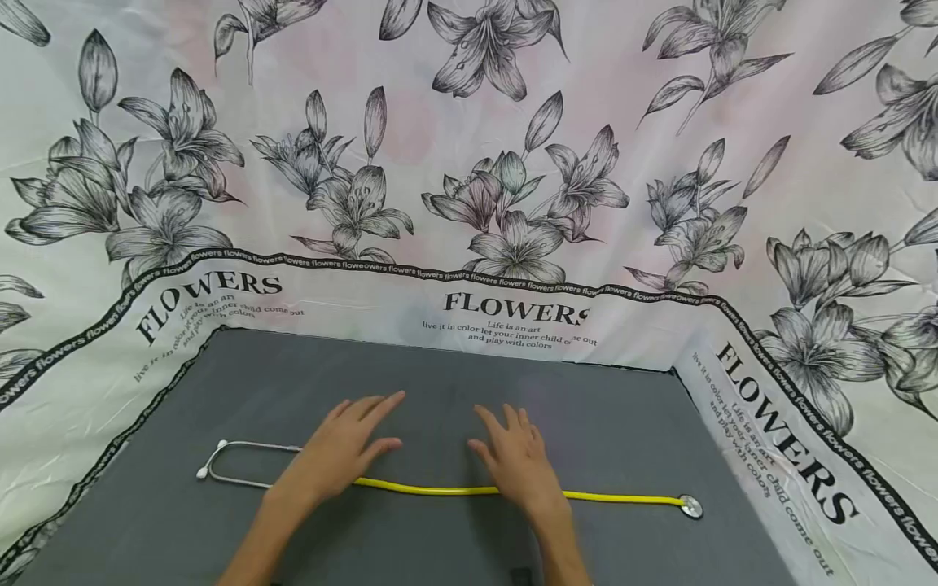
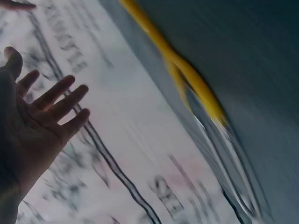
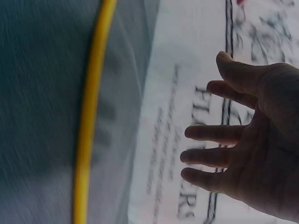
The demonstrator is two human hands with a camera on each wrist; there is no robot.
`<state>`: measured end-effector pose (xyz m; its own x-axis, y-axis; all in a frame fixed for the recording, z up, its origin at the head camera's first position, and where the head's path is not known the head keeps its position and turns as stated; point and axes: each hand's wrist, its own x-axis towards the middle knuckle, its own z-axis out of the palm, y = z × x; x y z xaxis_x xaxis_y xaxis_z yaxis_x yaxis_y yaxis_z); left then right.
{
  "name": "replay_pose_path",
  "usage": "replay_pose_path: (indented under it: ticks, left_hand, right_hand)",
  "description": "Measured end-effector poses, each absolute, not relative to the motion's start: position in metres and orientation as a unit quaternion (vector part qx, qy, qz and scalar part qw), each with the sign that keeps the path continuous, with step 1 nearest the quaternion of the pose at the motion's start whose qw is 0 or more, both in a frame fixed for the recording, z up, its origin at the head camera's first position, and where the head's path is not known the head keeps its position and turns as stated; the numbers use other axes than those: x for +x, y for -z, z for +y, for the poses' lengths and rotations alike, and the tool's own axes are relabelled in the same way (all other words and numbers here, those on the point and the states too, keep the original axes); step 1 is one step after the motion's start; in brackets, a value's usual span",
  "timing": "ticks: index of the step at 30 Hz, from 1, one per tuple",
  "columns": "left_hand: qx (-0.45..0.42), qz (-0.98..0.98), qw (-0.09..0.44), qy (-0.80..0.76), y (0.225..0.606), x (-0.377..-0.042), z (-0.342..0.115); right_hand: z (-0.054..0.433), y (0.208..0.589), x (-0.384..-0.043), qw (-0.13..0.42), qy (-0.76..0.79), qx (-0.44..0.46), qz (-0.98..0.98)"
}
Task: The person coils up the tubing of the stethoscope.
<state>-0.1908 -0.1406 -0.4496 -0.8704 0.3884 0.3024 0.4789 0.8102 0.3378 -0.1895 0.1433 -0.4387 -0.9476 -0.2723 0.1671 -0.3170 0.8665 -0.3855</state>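
Fingers [image 3: 212, 134] of left hand [image 1: 339, 449] and right hand [image 1: 517, 462] are extended, gripping nothing, above the yellow-tubed stethoscope [image 1: 440, 491] lying lengthwise across the grey tabletop [image 1: 623, 423], apparently a no-contact stage, the next move seemingly calling for a lowered pinch.

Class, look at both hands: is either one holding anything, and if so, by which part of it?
Nothing is held: the left hand and the right hand hover empty above the yellow-tubed stethoscope lying on the grey table.
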Motion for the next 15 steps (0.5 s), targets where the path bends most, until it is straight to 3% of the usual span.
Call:
replay_pose_path:
  ticks: [8, 15]
  left_hand:
    - [-0.207, -0.96, 0.066, 0.175, 0.459, -0.193, -0.223]
    - [-0.225, -0.961, 0.04, 0.154, 0.482, -0.195, -0.27]
  right_hand:
    - [0.097, 0.45, -0.19, 0.029, -0.167, 0.243, -0.955]
    - [0.061, 0.458, -0.187, 0.0, -0.136, 0.267, -0.954]
